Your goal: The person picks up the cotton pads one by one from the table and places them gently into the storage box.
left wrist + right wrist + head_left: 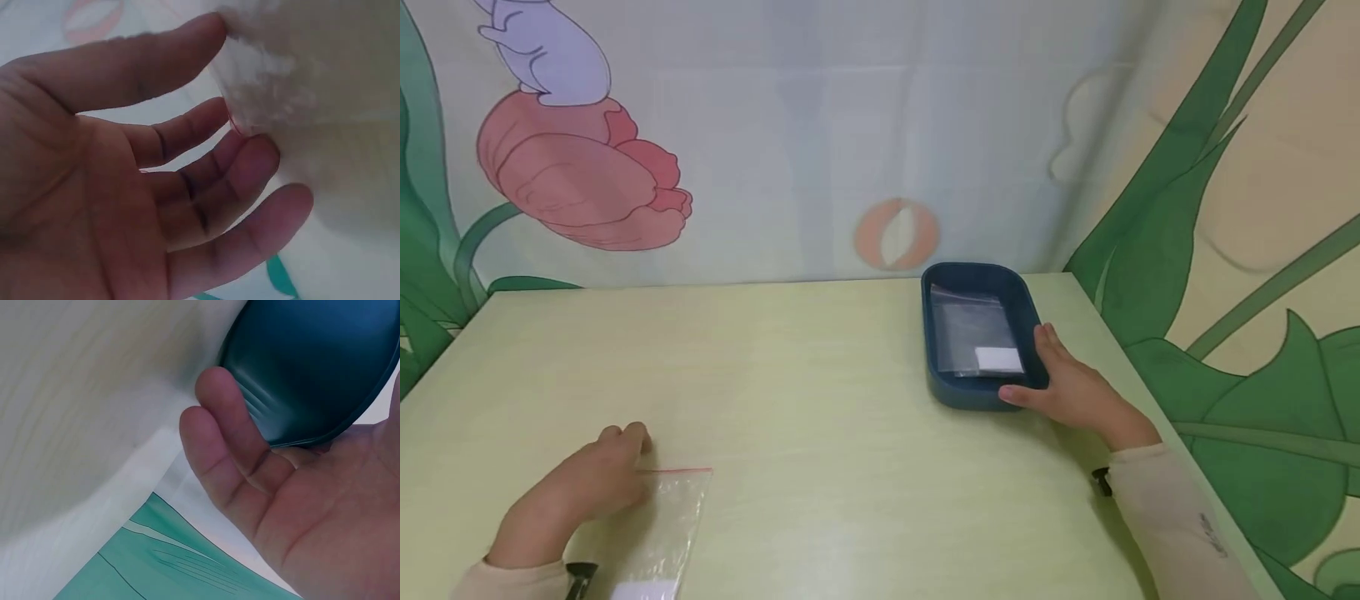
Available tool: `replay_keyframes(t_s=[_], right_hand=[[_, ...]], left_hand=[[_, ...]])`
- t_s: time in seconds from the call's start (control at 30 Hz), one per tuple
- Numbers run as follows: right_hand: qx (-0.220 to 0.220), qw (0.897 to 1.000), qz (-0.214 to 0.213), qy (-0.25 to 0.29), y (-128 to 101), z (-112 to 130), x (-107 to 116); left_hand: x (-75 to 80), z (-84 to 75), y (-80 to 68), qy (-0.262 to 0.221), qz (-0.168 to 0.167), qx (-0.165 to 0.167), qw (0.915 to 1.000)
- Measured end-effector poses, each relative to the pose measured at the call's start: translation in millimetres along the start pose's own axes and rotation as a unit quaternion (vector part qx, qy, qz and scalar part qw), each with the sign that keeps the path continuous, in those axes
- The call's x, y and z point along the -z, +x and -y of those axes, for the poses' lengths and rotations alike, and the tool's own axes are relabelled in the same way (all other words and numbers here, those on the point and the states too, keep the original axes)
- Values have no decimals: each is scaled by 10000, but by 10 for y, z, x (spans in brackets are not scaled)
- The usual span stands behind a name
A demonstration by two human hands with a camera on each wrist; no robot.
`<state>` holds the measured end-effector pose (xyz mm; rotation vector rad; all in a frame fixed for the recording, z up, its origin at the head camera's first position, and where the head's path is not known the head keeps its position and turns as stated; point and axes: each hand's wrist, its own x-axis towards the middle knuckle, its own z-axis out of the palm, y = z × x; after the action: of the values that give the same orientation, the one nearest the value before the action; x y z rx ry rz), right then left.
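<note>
A clear plastic zip bag [670, 517] with a red seal line and a white label lies at the near left of the table. My left hand [598, 479] is at its upper left corner. In the left wrist view, the fingertips [259, 156] touch the bag's edge, and the thumb stands apart from them. Far to the right is a dark blue rectangular tray [951, 392] holding another labelled clear bag [973, 329]. My right hand [1078, 396] rests against the tray's near right corner, thumb along the near rim and fingers along the right side.
The pale table [820, 433] has its back edge just behind the tray. A printed curtain [775, 150] with a flower and a rabbit figure hangs behind it. Large green leaf prints [1262, 442] run along the right side of the table.
</note>
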<state>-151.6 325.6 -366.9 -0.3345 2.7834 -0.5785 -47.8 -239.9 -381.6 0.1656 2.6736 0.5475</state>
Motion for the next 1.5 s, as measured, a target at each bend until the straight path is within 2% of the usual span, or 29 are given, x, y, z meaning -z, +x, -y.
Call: replay_keyframes(t_s=[0.1, 0.37, 0.57, 0.67, 0.83, 0.97, 1.07, 1.2, 1.33, 1.5], right_hand=[[-27, 10000, -2, 42, -37, -9, 8], [-34, 9999, -14, 121, -46, -27, -5], [24, 9999, 3, 129, -23, -1, -14], [5, 9999, 33, 120, -19, -4, -18], [-25, 9999, 72, 75, -12, -29, -35], [-14, 10000, 55, 68, -9, -36, -39], [36, 10000, 22, 80, -10, -26, -34], [135, 9999, -46, 60, -10, -14, -24], [165, 9998, -78, 45, -6, -8, -22], [173, 9998, -72, 64, 7, 5, -28]], left_hand=[[15, 2, 27, -85, 4, -173, 9998], [45, 36, 121, -265, 84, -341, 9990], [121, 103, 190, -570, -312, -802, 9947], [183, 68, 242, -989, -453, -943, 9896], [235, -83, 375, -1633, -569, -759, 9820], [252, -175, 438, -1624, -993, -743, 9789], [251, -199, 447, -1442, -1290, -754, 9782], [239, -197, 443, -1550, -1324, -775, 9759], [225, -188, 448, -1837, -1386, -986, 9682], [220, -172, 441, -1853, -1588, -1260, 9615]])
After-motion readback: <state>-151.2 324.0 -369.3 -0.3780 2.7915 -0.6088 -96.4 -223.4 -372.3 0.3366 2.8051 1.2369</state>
